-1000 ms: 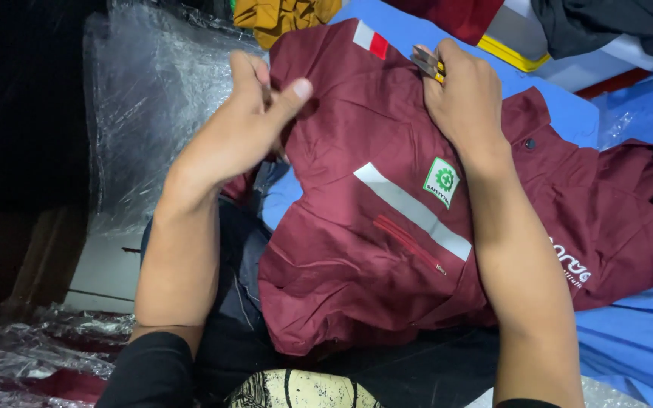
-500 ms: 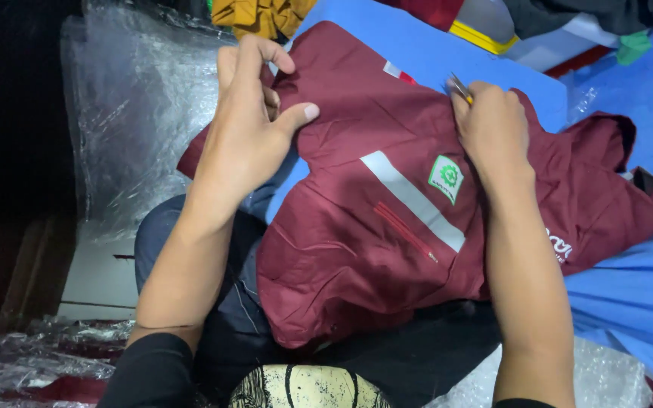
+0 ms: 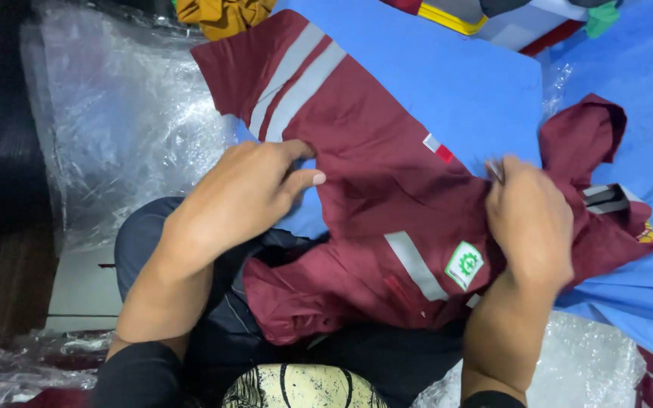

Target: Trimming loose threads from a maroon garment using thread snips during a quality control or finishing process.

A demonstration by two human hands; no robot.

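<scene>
- Left hand (image 3: 239, 200) pinches the maroon work shirt (image 3: 376, 189); right hand (image 3: 530, 219) grips its right part.
- Clear plastic bags (image 3: 126, 128) lie left, blue cloth (image 3: 455, 75) beneath, mustard garment (image 3: 224, 15) far.

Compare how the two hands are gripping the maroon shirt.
The left hand pinches the maroon shirt near the striped sleeve, thumb stretched out; the right hand bunches cloth beside the green chest patch, fingers curled under. The left hand looks sharp, the right hand blurred. Both are bare and rest on the same garment.

Matt cloth, shiny film
Maroon shirt (image 3: 372, 181): matt woven cloth, glossy grey stripes; plastic sheet (image 3: 130, 128) crinkled, shiny; blue cloth (image 3: 455, 83) smooth.
</scene>
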